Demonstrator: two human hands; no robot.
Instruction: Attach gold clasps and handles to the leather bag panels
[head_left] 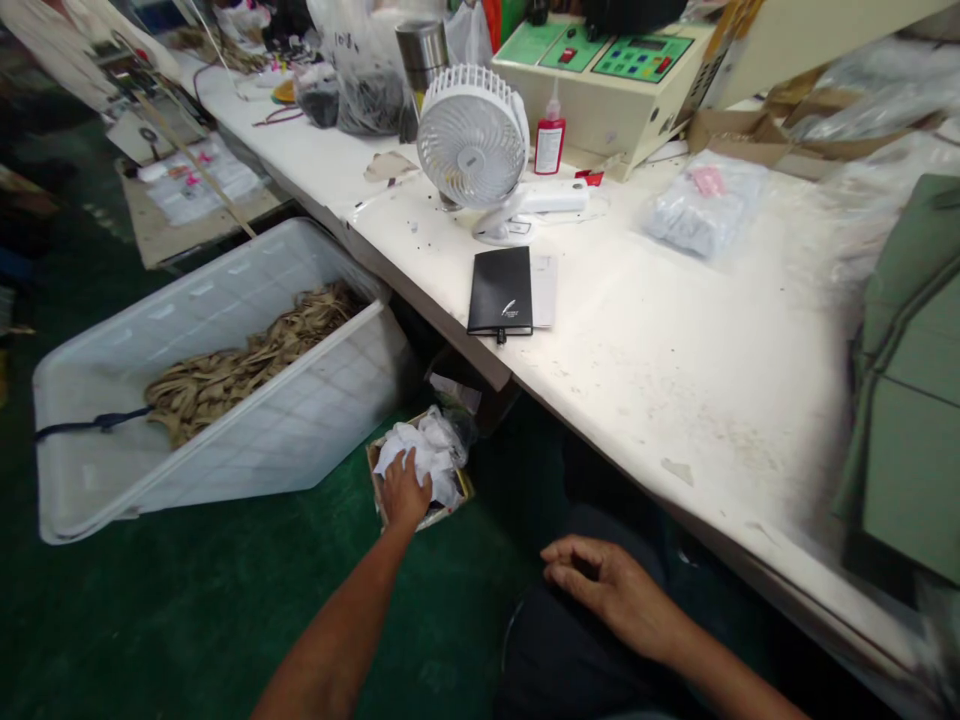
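My left hand (pixel 403 492) reaches down to the floor into a small cardboard box (pixel 448 497) filled with crumpled white paper (pixel 431 452). Its fingers are closed down into the paper, and what they hold is hidden. My right hand (pixel 604 583) rests on my dark trouser leg (pixel 570 650) with the fingers loosely curled and nothing in them. The box sits on the green floor just below the edge of the white worktable (pixel 675 350).
A tilted white plastic crate (pixel 300 420) holding tan strips (pixel 247 365) stands left of the box. On the table are a black booklet (pixel 500 292), a white desk fan (pixel 472 135), a red bottle (pixel 550 140), a bagged bundle (pixel 705 205), a control machine (pixel 622 70) and folded green fabric (pixel 911 370).
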